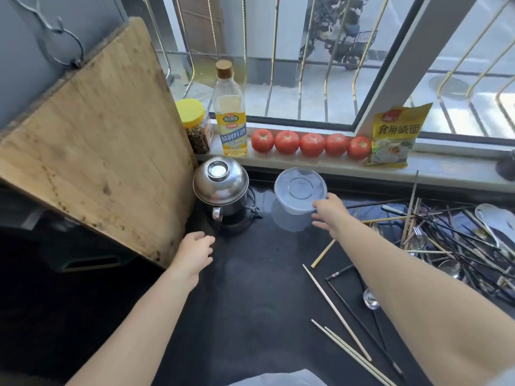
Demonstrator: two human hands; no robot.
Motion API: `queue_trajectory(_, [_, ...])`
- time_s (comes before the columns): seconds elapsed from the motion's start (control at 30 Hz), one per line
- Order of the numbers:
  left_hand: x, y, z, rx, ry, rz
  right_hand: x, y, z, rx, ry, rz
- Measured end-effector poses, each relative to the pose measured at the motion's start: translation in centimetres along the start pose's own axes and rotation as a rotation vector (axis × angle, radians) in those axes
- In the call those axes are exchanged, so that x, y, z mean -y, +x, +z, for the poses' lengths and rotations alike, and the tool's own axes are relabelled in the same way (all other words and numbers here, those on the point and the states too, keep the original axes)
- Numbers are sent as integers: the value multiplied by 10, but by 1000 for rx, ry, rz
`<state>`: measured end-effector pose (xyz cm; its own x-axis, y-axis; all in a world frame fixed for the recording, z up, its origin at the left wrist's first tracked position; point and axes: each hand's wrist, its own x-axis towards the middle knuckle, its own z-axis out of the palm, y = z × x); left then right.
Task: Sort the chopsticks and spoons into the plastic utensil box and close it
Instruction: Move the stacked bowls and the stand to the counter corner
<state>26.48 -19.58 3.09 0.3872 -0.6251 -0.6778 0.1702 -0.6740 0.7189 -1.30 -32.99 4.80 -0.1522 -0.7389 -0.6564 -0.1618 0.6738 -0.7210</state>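
- Head view: right hand [330, 211] is reaching to the clear plastic box [300, 190] at the back of the dark surface [250, 288], fingers touching its near rim; a closed grip isn't showing.
- Left hand [195, 253] is hovering loose, holding nothing.
- Box is looking light, thin, flexible and slippery: take it by the rim, lid still on.
- Chopsticks [337, 313] and spoons [370, 299] are lying scattered right; stiff, thin, best pinched mid-shaft.

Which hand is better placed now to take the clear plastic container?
The right hand. Its fingers already reach the rim of the clear container, while the left hand sits apart, nearer the steel pot.
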Motion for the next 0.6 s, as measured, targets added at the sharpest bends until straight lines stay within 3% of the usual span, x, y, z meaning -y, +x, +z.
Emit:
queue_trajectory(0.27, [-10,6,43,137,-513,-195,1,-18,50,310,68,11])
queue_trajectory(0.43, [-22,26,64,64,-541,-153,-32,-25,0,250,71,39])
queue_trajectory(0.6, [-16,25,59,125,-483,-150,-104,-57,-36,76,40,2])
